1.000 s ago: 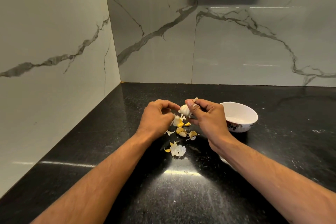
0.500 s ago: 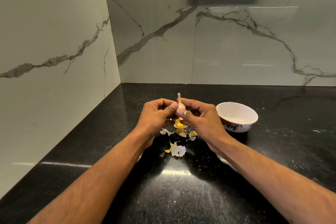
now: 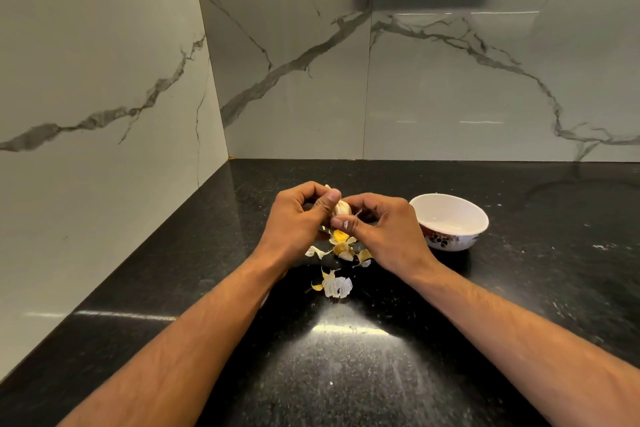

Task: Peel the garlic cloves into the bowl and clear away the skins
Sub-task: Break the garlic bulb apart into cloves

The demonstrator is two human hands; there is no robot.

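Head view: black granite counter [image 3: 381, 374] in marble-tiled corner, white bowl [image 3: 449, 222] apparently empty, loose skins [image 3: 335, 285] scattered beneath hands. Garlic [image 3: 341, 209] held above counter, pinched between left hand [image 3: 297, 218] thumb and curled fingers, right hand [image 3: 382, 230] fingertips picking at skin. Judged early: no clove in bowl, skins uncleared.

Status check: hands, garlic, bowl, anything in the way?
Left hand and right hand both pinch the garlic. Bowl looks empty, right of hands. Skins on counter under hands; nothing blocking.
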